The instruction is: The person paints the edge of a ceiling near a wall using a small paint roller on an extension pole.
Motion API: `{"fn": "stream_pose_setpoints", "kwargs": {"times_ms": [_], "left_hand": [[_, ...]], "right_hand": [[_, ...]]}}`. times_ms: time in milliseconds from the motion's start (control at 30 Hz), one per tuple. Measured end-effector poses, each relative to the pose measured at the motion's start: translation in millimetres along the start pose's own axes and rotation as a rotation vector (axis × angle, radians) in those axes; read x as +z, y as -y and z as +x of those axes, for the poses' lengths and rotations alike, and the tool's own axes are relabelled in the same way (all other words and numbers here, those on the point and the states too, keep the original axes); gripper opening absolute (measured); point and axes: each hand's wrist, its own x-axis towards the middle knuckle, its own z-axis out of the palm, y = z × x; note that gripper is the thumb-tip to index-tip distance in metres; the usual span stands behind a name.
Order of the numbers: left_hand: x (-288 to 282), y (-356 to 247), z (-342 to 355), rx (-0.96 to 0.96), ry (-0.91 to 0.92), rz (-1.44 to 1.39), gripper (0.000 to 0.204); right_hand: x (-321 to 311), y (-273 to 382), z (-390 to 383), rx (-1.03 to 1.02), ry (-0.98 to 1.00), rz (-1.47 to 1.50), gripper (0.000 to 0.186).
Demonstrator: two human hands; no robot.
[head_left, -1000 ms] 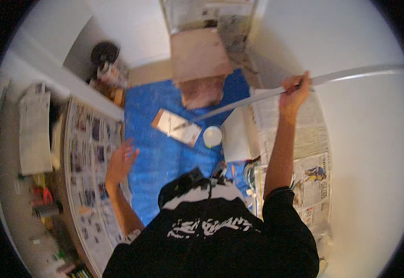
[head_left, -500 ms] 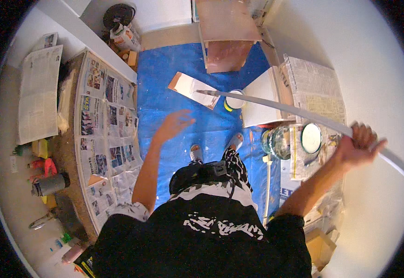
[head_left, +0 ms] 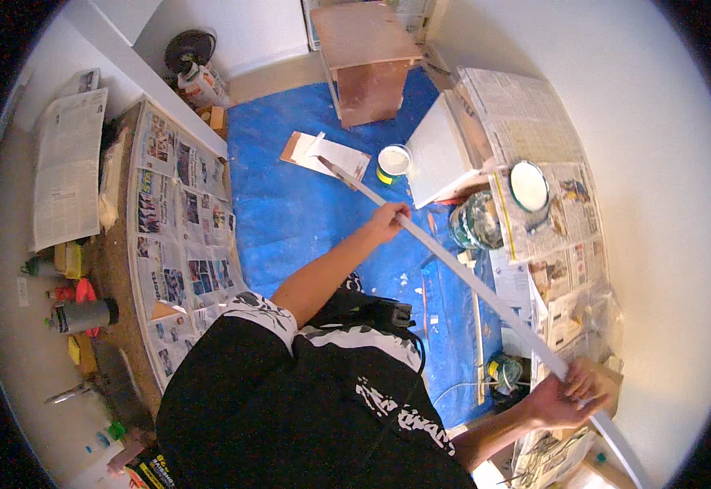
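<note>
Strip (head_left: 478, 284), one long white length of it, runs on a slant from the floor's middle toward the lower right, and from my remote post I count two hands on it. My left hand (head_left: 390, 222) is closed around it nearer the far end; my right hand (head_left: 566, 401) pinches it close to the lower right, its fingers bent over the edge. The one darker, pointed tip lies over a single white board (head_left: 346, 158) with a brown end; whether they touch, I cannot tell. Just beside the board stands one small pot (head_left: 386, 176) with pale contents and a yellow patch, both on one blue sheet (head_left: 274, 224). Beyond them I see one brown cabinet (head_left: 372, 90), and to the right of the pot one white panel (head_left: 430, 159), leaning at an angle. Near my right forearm sits one small green can (head_left: 504, 371); farther up, one larger green tin (head_left: 476, 224) stands next to newspapers, which bear one round pale lid (head_left: 529, 187) with a green rim. At left I count one newspaper-covered counter (head_left: 184, 204) and one grey cylinder (head_left: 83, 316).
</note>
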Motion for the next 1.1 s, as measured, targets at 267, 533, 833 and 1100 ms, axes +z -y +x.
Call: {"fn": "stream_pose_setpoints", "kwargs": {"times_ms": [267, 533, 833, 1100], "left_hand": [[-103, 62, -36, -0.152, -0.06, 0.124, 0.002], [-149, 23, -49, -0.448, -0.052, 0.425, 0.012], [-232, -110, -6, -0.537, 0.282, 0.67, 0.027], [190, -347, -264, 0.495, 0.982, 1.432, 0.052]], "right_hand": [[-238, 69, -57, -0.291, -0.504, -1.089, 0.057], [-343, 77, -162, -0.482, -0.964, -2.501, 0.078], [-158, -104, -314, 0.766, 0.83, -2.083, 0.062], [-270, -129, -391, -1.078, 1.049, -2.107, 0.043]]}}
